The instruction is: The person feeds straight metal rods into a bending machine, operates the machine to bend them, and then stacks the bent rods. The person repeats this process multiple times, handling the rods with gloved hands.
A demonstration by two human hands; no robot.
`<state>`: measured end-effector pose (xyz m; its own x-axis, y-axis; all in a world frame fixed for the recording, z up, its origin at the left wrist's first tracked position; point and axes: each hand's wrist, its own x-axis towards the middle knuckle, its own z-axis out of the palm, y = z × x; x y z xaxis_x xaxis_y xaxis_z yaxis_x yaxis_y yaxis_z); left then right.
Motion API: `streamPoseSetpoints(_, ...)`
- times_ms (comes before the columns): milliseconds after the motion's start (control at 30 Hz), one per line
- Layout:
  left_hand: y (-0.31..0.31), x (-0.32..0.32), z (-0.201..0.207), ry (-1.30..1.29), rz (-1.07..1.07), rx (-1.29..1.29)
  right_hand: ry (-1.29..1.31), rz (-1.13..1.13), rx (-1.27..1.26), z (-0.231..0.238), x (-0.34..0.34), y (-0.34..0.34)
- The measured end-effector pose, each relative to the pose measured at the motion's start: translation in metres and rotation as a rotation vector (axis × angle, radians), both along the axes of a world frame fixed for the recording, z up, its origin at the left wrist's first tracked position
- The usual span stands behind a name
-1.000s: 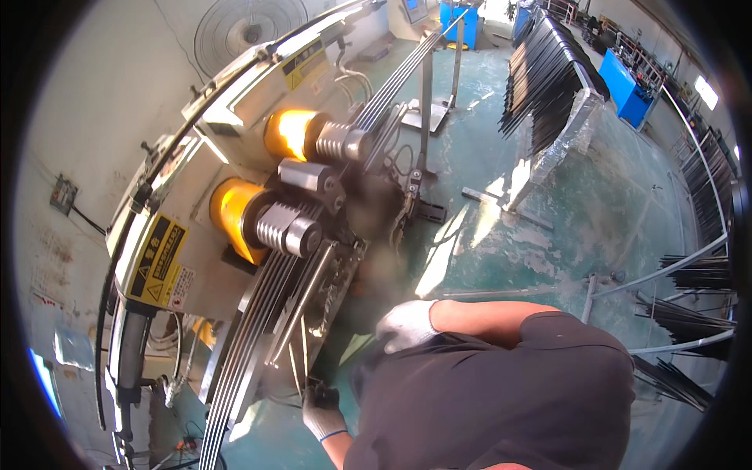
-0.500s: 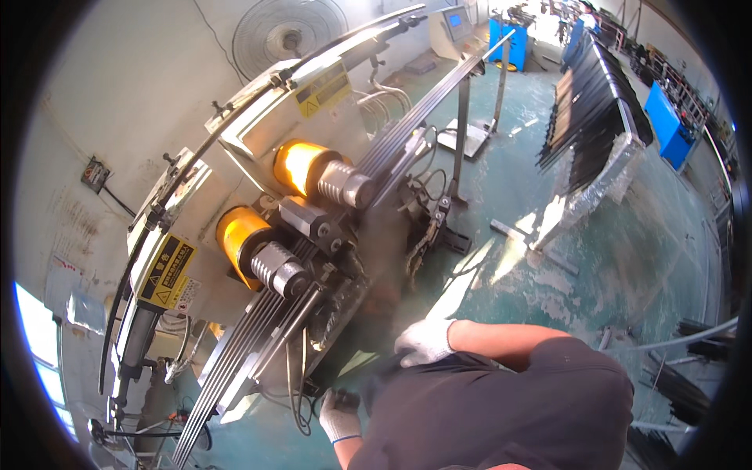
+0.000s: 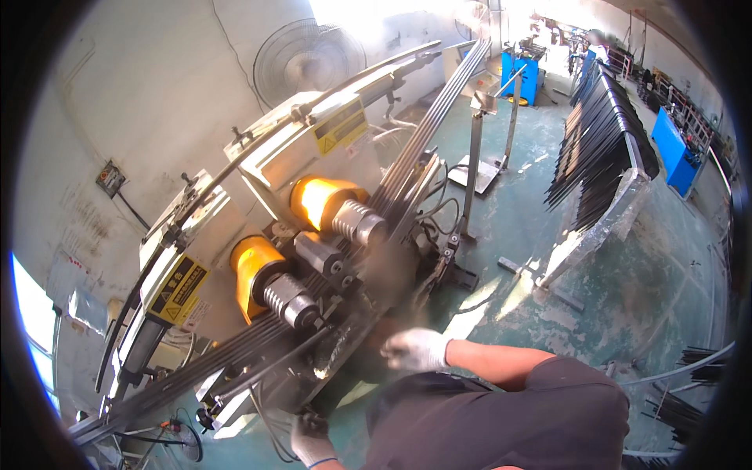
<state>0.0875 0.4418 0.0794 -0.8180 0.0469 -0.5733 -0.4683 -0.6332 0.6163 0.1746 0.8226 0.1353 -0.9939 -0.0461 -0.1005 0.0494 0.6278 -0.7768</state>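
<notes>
My left hand point(image 3: 312, 442), in a white glove with dark fingers, is low beside the machine's front end, near hanging hoses point(image 3: 269, 427). Its fingers are too blurred to read. My right hand point(image 3: 415, 349), also white-gloved, hovers in front of my body with fingers loosely apart and nothing visible in them. Ahead stands a bending machine point(image 3: 274, 168) with two yellow-orange housings point(image 3: 257, 270) and ribbed metal rollers point(image 3: 291, 301). A bundle of long thin metal bars point(image 3: 446, 98) runs past the rollers, its two ends angled away at the rollers. Neither hand touches the bars.
A rack of dark rods point(image 3: 599, 137) stands at the right, its foot point(image 3: 540, 283) on the green floor. Nearer is an upright metal stand point(image 3: 474, 172). A large fan point(image 3: 305, 63) is by the wall. Blue machines point(image 3: 675, 149) are farther back. More dark rods point(image 3: 677, 415) lie lower right.
The bars' two ends have swung toward the wall, so the bundle is now bent. My right hand has come off my shirt, and my left hand has shifted left. The view has tilted slightly.
</notes>
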Motion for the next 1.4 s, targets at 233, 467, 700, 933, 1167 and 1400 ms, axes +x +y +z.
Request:
streamPoseSetpoints(233, -0.131, -0.105, 0.035, 0.656, 0.056, -0.442, 0.371, -0.612, -0.425, 0.004, -0.066, -0.005)
streamPoseSetpoints(467, -0.071, -0.142, 0.245, 0.981, 0.282, -0.612, 0.448, -1.024, -0.458, 0.014, -0.134, -0.017)
streamPoseSetpoints(700, 0.059, -0.179, 0.365, 1.318, 0.126, -0.711, 0.339, -0.879, -0.997, -0.002, -0.195, 0.017)
streamPoseSetpoints(933, 0.17, -0.205, 0.388, 1.407, -0.258, -0.676, 0.462, -0.586, -1.204, 0.025, -0.23, 0.033)
streamPoseSetpoints(1167, 0.17, -0.187, 0.402, 1.449, -0.283, -0.646, 0.149, -0.462, -1.742, -0.029, -0.247, 0.062)
streamPoseSetpoints(1400, 0.181, -0.176, 0.415, 1.385, -0.233, -0.729, 0.193, -0.583, -1.78, -0.009, -0.246, 0.052)
